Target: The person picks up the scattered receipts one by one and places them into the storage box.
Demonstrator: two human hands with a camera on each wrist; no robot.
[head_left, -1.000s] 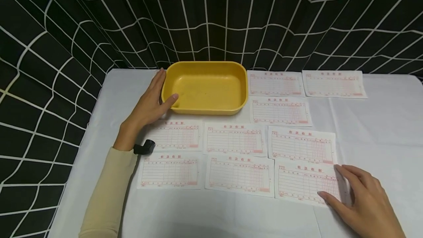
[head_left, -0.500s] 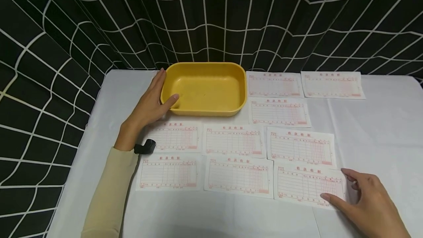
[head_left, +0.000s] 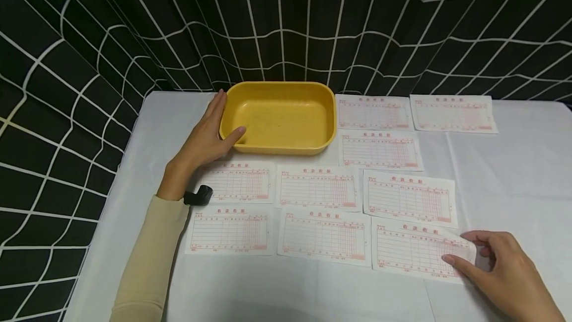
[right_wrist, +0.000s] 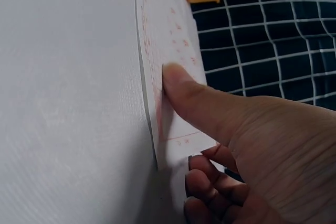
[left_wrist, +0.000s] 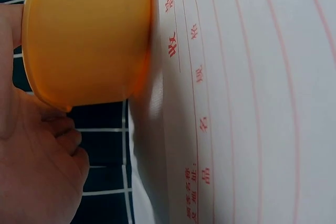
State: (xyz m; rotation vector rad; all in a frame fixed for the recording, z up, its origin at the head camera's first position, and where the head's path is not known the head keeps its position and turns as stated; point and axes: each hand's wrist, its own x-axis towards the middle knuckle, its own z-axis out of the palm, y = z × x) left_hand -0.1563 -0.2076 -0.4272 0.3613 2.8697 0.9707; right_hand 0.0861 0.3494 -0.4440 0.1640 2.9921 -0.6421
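Observation:
A yellow plastic tray (head_left: 286, 150) stands at the back of the table. My left hand (head_left: 203, 135) grips its left end, thumb over the rim on the inside and fingers along the outer wall; the left wrist view shows that wall (left_wrist: 89, 40) close up. At the front right, my right hand (head_left: 509, 267) pinches the right end of a printed receipt slip (head_left: 411, 250). The thumb (right_wrist: 194, 95) presses on its face and the index finger is at its edge, partly hidden by the paper. That end of the slip bows up slightly; the rest lies flat.
Several more red-printed receipt slips lie on the white tablecloth (head_left: 339, 292), in rows before the tray and beside it, including one at the back right (head_left: 453, 113). A black cloth with a white grid (head_left: 286, 24) hangs behind and to the left.
My right index finger has shifted from the slip's upper right corner to its right edge, and that end now bows up. My left hand keeps its place on the tray.

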